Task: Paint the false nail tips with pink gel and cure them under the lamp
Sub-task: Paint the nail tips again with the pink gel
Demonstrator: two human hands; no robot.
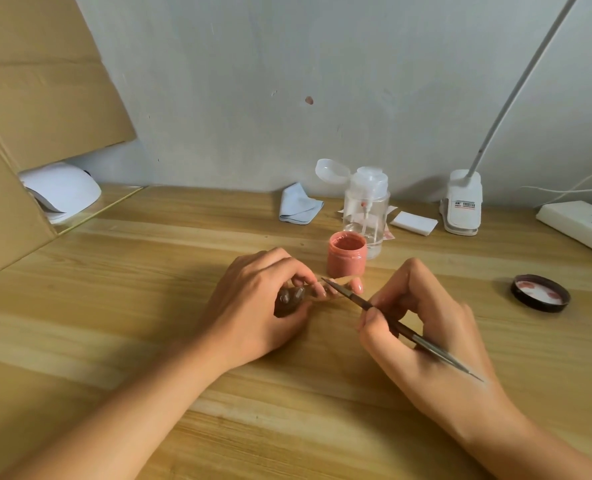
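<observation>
Wooden table (114,306) takes up most of the shot. A big cardboard sheet (28,98) leans way off past the left hand's knuckle side, and the white curing lamp (66,192) is tucked under it, well apart from both hands.

The left hand (253,306) rests on the table with its fingers curled in, pinching a strip of false nail tips (356,286). The strip pokes out past its fingertips toward the right hand. The right hand (422,327) has thumb and fingers pressed together around a brush (353,299), pen-style. The bristle end sits right at the left fingertips, on the strip as far as I can tell.

A clip lamp (462,202) and a power strip (578,226) are well beyond the right fingers. A clear pump bottle (367,209) stands beyond both sets of fingertips. The open pink gel jar (347,254) is in front of it, just past the left fingertips. Its black lid (540,293) lies off the right hand's outer side, and a folded blue cloth (299,204) sits far beyond the left fingers.
</observation>
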